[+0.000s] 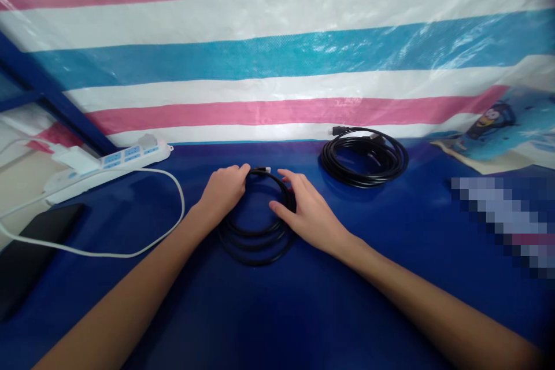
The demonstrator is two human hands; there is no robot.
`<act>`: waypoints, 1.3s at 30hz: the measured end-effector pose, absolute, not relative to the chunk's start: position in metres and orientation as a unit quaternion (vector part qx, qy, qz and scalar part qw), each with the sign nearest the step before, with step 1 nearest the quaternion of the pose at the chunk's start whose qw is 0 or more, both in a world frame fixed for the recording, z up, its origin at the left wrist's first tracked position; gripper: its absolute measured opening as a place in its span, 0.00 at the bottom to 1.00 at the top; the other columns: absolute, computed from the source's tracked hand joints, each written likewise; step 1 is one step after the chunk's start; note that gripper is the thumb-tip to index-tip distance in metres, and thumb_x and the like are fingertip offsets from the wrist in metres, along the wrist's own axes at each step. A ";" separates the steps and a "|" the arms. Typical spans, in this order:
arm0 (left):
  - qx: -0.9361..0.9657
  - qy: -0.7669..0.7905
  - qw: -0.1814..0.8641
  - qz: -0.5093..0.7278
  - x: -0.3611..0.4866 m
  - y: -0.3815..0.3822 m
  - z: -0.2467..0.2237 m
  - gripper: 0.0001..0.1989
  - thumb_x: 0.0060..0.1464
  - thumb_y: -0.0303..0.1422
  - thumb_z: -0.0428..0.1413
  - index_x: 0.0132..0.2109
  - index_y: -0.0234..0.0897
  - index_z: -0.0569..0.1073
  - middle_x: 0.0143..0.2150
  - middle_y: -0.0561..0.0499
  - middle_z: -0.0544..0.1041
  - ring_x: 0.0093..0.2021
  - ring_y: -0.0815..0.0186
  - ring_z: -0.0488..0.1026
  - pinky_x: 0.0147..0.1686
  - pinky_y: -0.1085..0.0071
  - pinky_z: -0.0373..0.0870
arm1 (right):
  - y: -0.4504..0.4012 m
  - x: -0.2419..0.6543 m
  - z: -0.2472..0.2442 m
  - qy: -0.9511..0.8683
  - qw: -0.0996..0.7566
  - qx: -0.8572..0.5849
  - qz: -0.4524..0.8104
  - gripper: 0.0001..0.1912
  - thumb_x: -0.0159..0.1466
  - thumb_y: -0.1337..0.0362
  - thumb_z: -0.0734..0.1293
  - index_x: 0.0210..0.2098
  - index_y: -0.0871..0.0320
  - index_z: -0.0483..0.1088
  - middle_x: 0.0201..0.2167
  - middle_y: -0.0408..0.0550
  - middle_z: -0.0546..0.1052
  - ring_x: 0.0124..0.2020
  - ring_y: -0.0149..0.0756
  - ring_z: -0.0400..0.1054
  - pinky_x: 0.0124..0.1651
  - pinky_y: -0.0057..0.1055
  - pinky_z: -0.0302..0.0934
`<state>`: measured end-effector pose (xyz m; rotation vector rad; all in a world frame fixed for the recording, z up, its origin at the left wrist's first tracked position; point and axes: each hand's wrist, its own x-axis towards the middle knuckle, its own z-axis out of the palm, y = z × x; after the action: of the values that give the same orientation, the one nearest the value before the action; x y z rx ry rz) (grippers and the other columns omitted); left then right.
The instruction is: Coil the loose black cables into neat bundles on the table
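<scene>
A black cable [255,260] lies in loose loops on the blue table [260,318], between my hands. My left hand [224,189] is closed on the upper left of the loops, close to a connector [261,170] with a pale metal end. Around the right side of the loops, my right hand [309,213] is open, with its thumb apart from the fingers. The thumb reaches over the inside of the coil. Parts of the cable are hidden behind both hands.
A second coiled black cable [366,180] lies at the back right. On the left are a white power strip [125,163], a white cord [182,202] and a black flat object [34,243]. A blue bag [498,127] sits far right, behind a pixelated area.
</scene>
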<state>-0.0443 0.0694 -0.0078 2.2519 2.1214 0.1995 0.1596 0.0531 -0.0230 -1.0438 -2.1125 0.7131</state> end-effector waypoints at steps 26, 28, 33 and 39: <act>0.647 0.718 0.048 0.253 -0.159 0.118 -0.021 0.22 0.59 0.39 0.53 0.56 0.34 0.66 0.57 0.42 0.68 0.56 0.56 0.66 0.57 0.50 0.63 | 0.168 0.064 -0.029 -0.924 0.223 -0.294 0.106 0.17 0.67 0.69 0.62 0.55 0.62 0.65 0.62 0.56 0.59 0.58 0.42 0.61 0.58 0.45 0.59; 0.639 0.715 0.060 0.278 -0.160 0.119 -0.027 0.25 0.58 0.39 0.53 0.60 0.35 0.62 0.61 0.41 0.64 0.59 0.55 0.63 0.58 0.50 0.62 | 0.170 0.061 -0.029 -0.903 0.258 -0.319 0.128 0.12 0.67 0.67 0.61 0.49 0.63 0.69 0.58 0.55 0.65 0.55 0.40 0.63 0.57 0.44 0.60; 0.636 0.701 0.059 0.316 -0.157 0.115 -0.032 0.27 0.58 0.33 0.53 0.63 0.36 0.58 0.62 0.40 0.62 0.60 0.56 0.63 0.59 0.53 0.63 | 0.154 0.068 -0.028 -0.869 0.332 -0.339 0.142 0.14 0.68 0.68 0.59 0.52 0.63 0.66 0.51 0.53 0.71 0.50 0.37 0.67 0.53 0.41 0.63; 0.685 0.663 -0.018 0.299 -0.120 0.082 -0.011 0.20 0.58 0.32 0.45 0.56 0.32 0.67 0.58 0.41 0.68 0.60 0.56 0.61 0.63 0.57 0.53 | 0.113 0.130 -0.019 -0.889 0.336 -0.304 0.073 0.16 0.64 0.71 0.58 0.49 0.62 0.69 0.51 0.53 0.71 0.54 0.39 0.64 0.58 0.38 0.58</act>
<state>-0.1204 0.0823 -0.0115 2.1784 2.1088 0.9518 0.1298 0.1126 -0.0193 -0.7920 -2.3179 0.1897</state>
